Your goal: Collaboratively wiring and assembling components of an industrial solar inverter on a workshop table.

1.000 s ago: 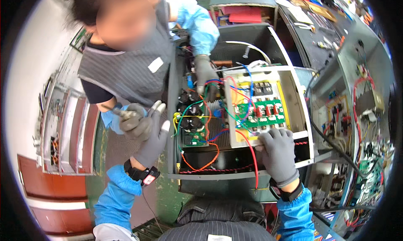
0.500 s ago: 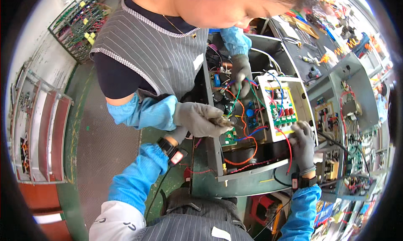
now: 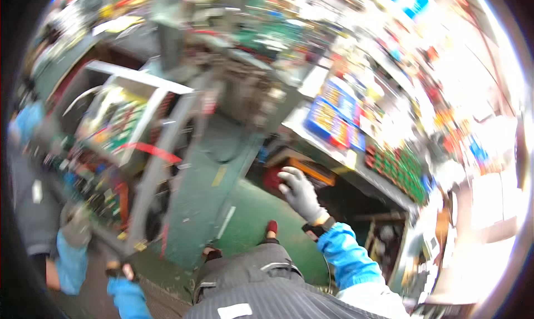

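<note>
My right hand (image 3: 301,195), in a grey glove with a dark wrist band, is held out over the green floor with nothing in it. Its fingers are loosely bent and apart. At the lower left only my left forearm (image 3: 129,298) in a blue sleeve shows clearly, with a dark wrist band (image 3: 120,271); the fingers of that hand are smeared or hidden. Close by is the open grey metal case (image 3: 167,160), holding wires and circuit boards (image 3: 129,121). A co-worker's gloved hand (image 3: 77,228) is at the case's near left side.
A bench (image 3: 375,180) on the right carries blue boxes of small parts (image 3: 328,121) and a stack of green boards (image 3: 397,171). An orange-edged box (image 3: 311,171) sits beneath it. The case rests on a green table (image 3: 206,169). Much of the view is motion-blurred.
My view has swung to the right, so the case and co-worker now appear at the left. My right hand has come away from the case's edge and is in open air.
</note>
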### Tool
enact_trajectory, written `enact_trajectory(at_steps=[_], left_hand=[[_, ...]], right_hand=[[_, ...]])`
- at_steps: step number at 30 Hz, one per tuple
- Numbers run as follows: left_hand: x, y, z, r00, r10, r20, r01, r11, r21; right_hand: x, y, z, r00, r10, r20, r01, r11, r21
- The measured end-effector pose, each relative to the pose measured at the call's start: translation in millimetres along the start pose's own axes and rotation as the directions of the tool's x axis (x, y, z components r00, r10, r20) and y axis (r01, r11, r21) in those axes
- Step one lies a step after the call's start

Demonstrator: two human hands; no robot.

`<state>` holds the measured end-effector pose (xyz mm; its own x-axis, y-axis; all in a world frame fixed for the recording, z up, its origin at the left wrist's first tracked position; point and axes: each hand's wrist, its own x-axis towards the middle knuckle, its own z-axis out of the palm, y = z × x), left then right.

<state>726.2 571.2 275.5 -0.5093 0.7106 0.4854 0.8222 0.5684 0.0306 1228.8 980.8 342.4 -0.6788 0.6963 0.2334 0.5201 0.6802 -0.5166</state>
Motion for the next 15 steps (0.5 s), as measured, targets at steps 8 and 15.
enact_trajectory(at_steps=[8,15], left_hand=[[-110,7,-4,0.88,-0.468,0.086,0.474,0.875,-0.094],[-97,109,-20,0.67,-0.736,0.102,0.743,0.664,-0.084]], right_hand=[[-132,266,-95,0.863,0.503,-0.051,-0.505,0.86,-0.068],[-75,438,-241,0.932,0.278,-0.231,-0.319,0.933,-0.165]])
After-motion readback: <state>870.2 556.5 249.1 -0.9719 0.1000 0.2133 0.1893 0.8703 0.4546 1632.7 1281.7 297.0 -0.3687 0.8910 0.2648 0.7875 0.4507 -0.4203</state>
